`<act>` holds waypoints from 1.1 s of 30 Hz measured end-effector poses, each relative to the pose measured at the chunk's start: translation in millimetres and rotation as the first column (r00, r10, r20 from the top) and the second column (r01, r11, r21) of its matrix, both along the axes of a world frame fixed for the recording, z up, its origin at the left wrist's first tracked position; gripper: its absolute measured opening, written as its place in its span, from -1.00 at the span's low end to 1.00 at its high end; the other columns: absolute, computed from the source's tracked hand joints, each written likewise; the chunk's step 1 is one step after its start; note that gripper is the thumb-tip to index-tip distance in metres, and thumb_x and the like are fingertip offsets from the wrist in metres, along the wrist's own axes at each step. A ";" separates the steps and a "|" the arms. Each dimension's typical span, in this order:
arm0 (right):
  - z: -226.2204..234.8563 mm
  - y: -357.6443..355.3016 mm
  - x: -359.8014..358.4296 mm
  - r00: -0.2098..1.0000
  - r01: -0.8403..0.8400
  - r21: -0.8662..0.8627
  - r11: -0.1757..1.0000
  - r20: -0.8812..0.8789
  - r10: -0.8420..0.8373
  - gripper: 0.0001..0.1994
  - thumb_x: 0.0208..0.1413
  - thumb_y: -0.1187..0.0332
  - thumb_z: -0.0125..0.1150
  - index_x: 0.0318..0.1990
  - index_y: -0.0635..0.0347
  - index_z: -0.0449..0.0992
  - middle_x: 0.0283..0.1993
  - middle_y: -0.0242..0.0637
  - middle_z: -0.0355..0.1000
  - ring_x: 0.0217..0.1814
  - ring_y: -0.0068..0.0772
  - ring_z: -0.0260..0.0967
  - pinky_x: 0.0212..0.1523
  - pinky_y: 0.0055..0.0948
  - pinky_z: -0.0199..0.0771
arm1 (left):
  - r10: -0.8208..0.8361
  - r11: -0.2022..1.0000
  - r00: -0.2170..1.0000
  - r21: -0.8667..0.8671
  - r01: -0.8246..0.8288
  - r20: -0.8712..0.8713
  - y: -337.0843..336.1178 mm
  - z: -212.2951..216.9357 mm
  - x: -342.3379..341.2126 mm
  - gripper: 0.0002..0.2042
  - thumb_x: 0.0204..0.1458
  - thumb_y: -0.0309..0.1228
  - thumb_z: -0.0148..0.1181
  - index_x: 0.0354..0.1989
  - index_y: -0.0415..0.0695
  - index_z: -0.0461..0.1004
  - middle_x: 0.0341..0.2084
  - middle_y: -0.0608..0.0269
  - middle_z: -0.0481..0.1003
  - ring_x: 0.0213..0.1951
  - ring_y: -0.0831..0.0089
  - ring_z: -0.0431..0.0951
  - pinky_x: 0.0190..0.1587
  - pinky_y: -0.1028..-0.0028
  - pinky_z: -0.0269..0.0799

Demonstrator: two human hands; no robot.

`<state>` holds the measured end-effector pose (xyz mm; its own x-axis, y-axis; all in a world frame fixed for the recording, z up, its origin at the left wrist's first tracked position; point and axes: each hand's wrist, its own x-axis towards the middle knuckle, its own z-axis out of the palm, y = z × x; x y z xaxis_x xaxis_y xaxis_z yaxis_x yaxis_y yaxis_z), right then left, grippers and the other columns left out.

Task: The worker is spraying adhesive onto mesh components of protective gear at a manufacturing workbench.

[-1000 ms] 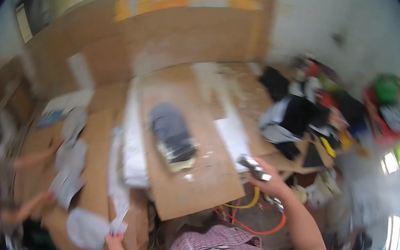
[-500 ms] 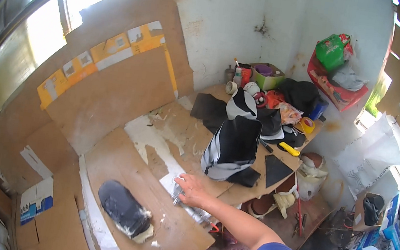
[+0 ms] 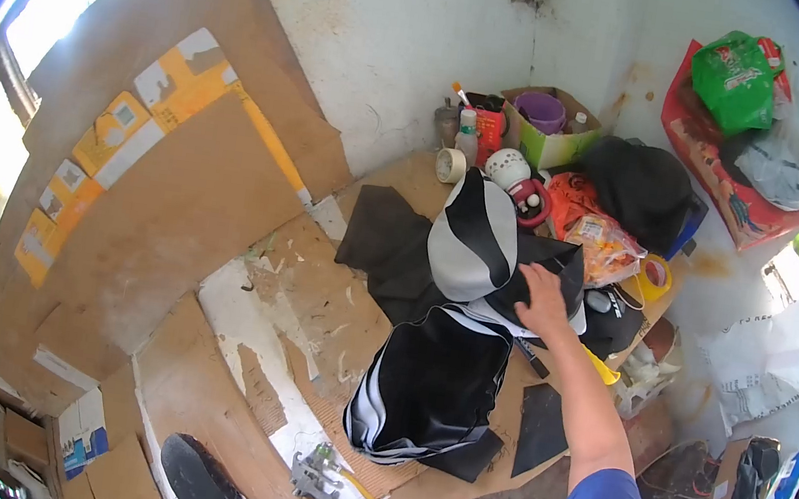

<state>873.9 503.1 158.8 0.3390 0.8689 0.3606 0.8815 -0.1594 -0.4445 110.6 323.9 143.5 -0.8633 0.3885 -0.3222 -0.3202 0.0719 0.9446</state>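
Note:
My right hand (image 3: 544, 303) reaches over the table with its fingers stretched out. It rests on or just above a piece of black leather-like material (image 3: 559, 266), beside a rounded black-and-white cover (image 3: 475, 234). Just nearer to me sits a stack of black covers with white edging (image 3: 433, 380). A silvery spray gun (image 3: 325, 487) with a yellow-orange hose lies on the cardboard. To its left is an oblong black pad (image 3: 200, 479), cut off by the lower edge. My left hand is out of sight.
A yellow-handled cutter (image 3: 603, 367), a dark marker (image 3: 532, 359) and a black offcut (image 3: 542, 432) lie near the table's right edge. Behind stand tape rolls (image 3: 450, 165) and a green box with a purple pot (image 3: 541, 113). Cardboard (image 3: 198, 173) lines the wall.
My right hand has let go of the spray gun and moved far and right to the black material. The view has shifted, so the oblong pad now sits lower in it.

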 end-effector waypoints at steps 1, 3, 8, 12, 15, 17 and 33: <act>1.7 12.2 -7.3 0.993 -0.085 0.003 0.996 -0.076 0.085 -0.36 -0.35 0.45 0.23 0.06 0.06 0.24 0.15 -0.11 0.07 0.16 0.00 0.03 0.13 -0.24 0.15 | 0.010 1.000 0.999 -0.008 -0.010 -0.030 -1.1 7.0 8.6 -0.61 0.03 -0.13 0.02 -0.32 -0.30 0.43 -0.44 0.03 0.43 -0.36 0.25 0.43 -0.38 0.32 0.35; -1.5 36.8 -19.1 0.983 -0.161 -0.080 0.984 -0.099 0.153 -0.27 -0.35 0.38 0.29 0.12 -0.03 0.15 0.24 -0.10 -0.05 0.19 0.05 -0.02 0.15 -0.25 0.14 | 0.045 0.999 0.995 0.003 -0.044 -0.094 -14.9 30.5 26.3 -0.60 0.03 -0.12 0.03 -0.33 -0.32 0.44 -0.45 0.01 0.43 -0.37 0.24 0.43 -0.38 0.32 0.35; -1.4 78.6 11.6 0.942 -0.144 0.223 0.964 -0.266 0.203 -0.55 -0.17 0.38 0.20 -0.03 0.19 0.33 0.03 -0.11 0.23 0.05 -0.13 0.19 0.03 -0.33 0.23 | -0.158 0.987 0.977 -0.044 0.154 -0.142 62.9 65.0 145.2 -0.61 0.03 -0.16 -0.01 -0.40 -0.36 0.42 -0.45 -0.02 0.42 -0.38 0.24 0.43 -0.35 0.32 0.39; 143.5 75.1 -54.8 0.492 -0.256 0.499 0.828 -0.670 0.556 -0.77 0.05 0.34 0.06 -0.18 0.28 0.44 -0.34 -0.46 0.37 -0.32 -0.68 0.24 -0.27 -0.63 0.27 | -0.506 0.831 0.775 0.028 0.556 -0.380 106.9 67.9 185.7 -0.73 0.01 -0.41 -0.02 -0.09 -0.15 0.28 -0.30 0.29 0.36 -0.33 0.48 0.37 -0.34 0.53 0.34; 211.3 42.4 -99.0 0.259 -0.414 0.516 0.750 -0.723 0.641 -0.76 0.09 0.30 0.04 -0.19 0.28 0.44 -0.44 -0.53 0.38 -0.40 -0.79 0.25 -0.38 -0.72 0.26 | -0.543 0.698 0.619 0.105 0.708 -0.567 129.7 141.4 276.9 -0.47 0.01 -0.37 0.06 0.15 -0.21 0.06 -0.08 0.15 0.30 -0.09 0.42 0.34 -0.03 0.49 0.25; 238.2 11.5 -133.7 0.036 -0.458 0.540 0.706 -0.782 0.622 -0.75 0.09 0.29 0.05 -0.21 0.30 0.45 -0.40 -0.47 0.42 -0.37 -0.75 0.29 -0.37 -0.69 0.29 | -0.522 0.503 0.428 0.139 0.853 -0.738 136.8 178.4 301.3 -0.24 -0.06 0.04 0.07 0.20 -0.19 -0.02 0.08 0.01 0.19 0.06 0.30 0.25 0.06 0.40 0.15; 157.8 -117.2 -488.7 -0.156 -0.906 0.347 0.242 -0.806 0.571 -0.12 -0.21 0.02 0.24 0.21 0.32 -0.04 0.13 -0.11 0.09 0.17 -0.30 0.07 0.17 -0.37 0.00 | -0.600 0.741 0.539 -0.157 0.653 -0.591 -20.6 222.9 87.2 -0.65 -0.08 -0.23 0.15 -0.64 -0.33 0.41 -0.83 0.12 0.28 -0.67 0.59 0.22 -0.62 0.40 0.17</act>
